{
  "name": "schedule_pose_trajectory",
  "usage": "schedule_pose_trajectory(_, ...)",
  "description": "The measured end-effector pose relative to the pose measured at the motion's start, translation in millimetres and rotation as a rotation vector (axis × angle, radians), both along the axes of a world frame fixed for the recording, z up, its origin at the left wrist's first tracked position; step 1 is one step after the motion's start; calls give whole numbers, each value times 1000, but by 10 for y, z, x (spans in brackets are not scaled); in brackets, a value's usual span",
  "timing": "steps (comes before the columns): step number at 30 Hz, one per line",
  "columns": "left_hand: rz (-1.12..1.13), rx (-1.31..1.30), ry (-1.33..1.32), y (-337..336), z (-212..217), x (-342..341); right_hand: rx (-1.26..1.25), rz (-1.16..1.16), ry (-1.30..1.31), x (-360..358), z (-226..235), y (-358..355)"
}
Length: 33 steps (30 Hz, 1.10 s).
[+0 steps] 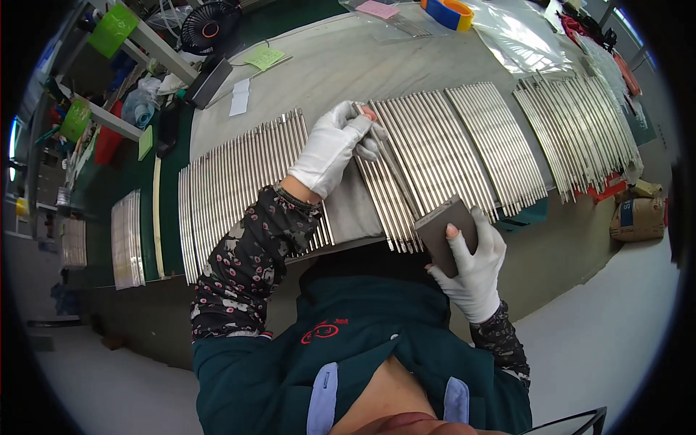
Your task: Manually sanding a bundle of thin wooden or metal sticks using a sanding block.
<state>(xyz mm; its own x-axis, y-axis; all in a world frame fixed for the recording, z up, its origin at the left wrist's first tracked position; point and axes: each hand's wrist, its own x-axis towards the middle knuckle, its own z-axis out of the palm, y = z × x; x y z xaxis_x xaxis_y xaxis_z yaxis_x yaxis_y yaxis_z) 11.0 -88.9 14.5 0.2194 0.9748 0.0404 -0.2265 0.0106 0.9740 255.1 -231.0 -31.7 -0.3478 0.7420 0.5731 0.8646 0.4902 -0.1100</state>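
Observation:
My left hand, in a white glove with a bare fingertip showing, is closed around the upper end of a thin metal rod. The rod slants down and right toward a dark grey-brown rectangular block. My right hand, gloved with bare fingertips, grips that block at the table's near edge. Whether the block touches the rod's lower end I cannot tell. Beneath and beside the held rod lies a row of shiny metal rods. Another row of rods lies left of my left hand, partly behind my forearm.
More rods and a looser bundle lie to the right. Wrapped rods rest at far left. Toward the back are a black fan, sticky notes, a blue-yellow tape roll and plastic film.

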Motion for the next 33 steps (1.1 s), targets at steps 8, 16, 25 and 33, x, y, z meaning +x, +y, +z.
schedule_pose_trajectory(8,144,76,-116,-150,89,-465,91,-17,81,-1,104,100)
schedule_pose_trajectory(16,330,87,-15,-152,-109,-818,103,63,77,-297,150,267)
schedule_pose_trajectory(25,330,81,-32,-155,-149,-817,23,134,84,-539,243,360)
schedule_pose_trajectory(33,345,101,-38,-166,-166,-775,-8,164,78,-624,219,411)
